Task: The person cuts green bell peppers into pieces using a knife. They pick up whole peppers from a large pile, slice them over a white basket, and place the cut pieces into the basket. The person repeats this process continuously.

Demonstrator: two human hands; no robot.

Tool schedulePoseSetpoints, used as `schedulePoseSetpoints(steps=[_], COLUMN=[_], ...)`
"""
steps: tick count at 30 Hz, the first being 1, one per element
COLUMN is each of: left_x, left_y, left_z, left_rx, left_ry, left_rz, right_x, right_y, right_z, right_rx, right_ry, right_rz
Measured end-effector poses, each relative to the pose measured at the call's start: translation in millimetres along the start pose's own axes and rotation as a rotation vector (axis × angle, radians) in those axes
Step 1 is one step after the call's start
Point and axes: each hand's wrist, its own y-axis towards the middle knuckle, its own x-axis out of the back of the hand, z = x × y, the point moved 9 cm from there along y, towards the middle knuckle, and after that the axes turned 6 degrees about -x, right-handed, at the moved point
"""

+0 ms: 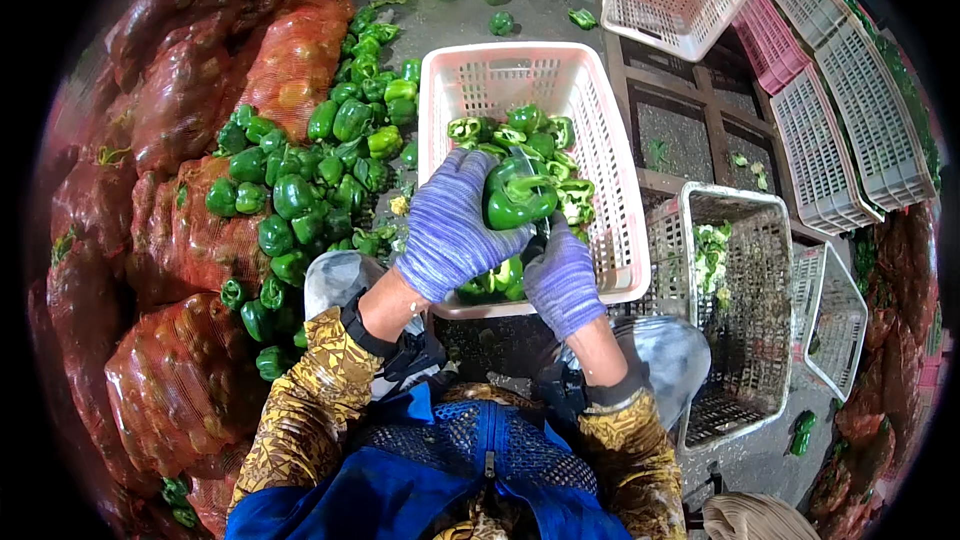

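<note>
My left hand (461,221), in a striped purple knit glove, holds a whole green bell pepper (517,199) with its stem facing up. A knife's dark handle (537,240) is gripped in my gloved right hand (564,274). The thin knife blade (527,165) lies up against the pepper, partly hard to make out. Both hands are over a white plastic crate (634,240) with slotted walls, set between my knees. Cut green peppers (574,199) with pale insides lie in it, partly hidden by my hands.
Loose green bell peppers (292,195) are heaped at left against red mesh sacks (180,382). A dirty crate (739,390) with pepper cores (712,259) stands by my right knee. Several white and pink crates (817,142) and a wooden pallet (671,94) are at upper right.
</note>
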Motion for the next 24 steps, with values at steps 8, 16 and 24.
schedulePoseSetpoints(steps=[8, 16, 24], left_x=[5, -13, -48], left_y=[-14, -18, -32], left_z=[47, 76, 51], left_rx=[0.037, 0.289, 0.255], left_ry=[-0.224, -0.992, -1.025], left_rz=[-0.180, 0.171, 0.495], right_x=[-67, 39, 49], right_y=[-2, 2, -32], right_z=[-38, 12, 67], right_rx=[-0.210, 0.217, 0.646], right_ry=[0.191, 0.573, -0.029], right_rz=[0.559, -0.064, -0.032])
